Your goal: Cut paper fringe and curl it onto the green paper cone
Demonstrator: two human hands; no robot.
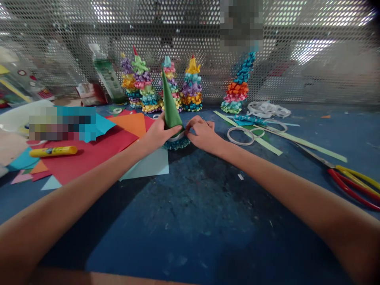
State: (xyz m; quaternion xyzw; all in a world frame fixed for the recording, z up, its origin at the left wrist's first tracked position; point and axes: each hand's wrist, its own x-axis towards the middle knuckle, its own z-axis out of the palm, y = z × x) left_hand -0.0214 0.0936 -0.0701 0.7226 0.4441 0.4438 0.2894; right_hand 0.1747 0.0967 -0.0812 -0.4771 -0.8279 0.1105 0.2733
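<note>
View: head camera, looking down at a blue worktop (192,221).

Grips: two, the left grip (158,132) and the right grip (202,134), both bare hands of one person.

Left grip: closed around the low part of a green paper cone (171,107), holding on to it.

Right grip: fingers bent and touching the bottom of the cone, next to a white paper band (175,138). I cannot tell if it has a firm hold.

Cone spot: between the two grips, leaning a little, with blue paper curls (176,144) around its foot.

Paper towers: five (192,85), full of bright curls, standing behind the cone in a row by a metal mesh wall (178,23).

Scissors: one pair (350,182) with red and yellow handles, far to the right of the right grip.

Paper strips: two long pale green strips (308,138) right of the right grip, with some white paper rings (240,135) lying on them.

Glue stick: one, yellow (53,151), on a red paper sheet (89,156), left of the left grip.

Bottle: one (107,73), green inside, at the back.
</note>
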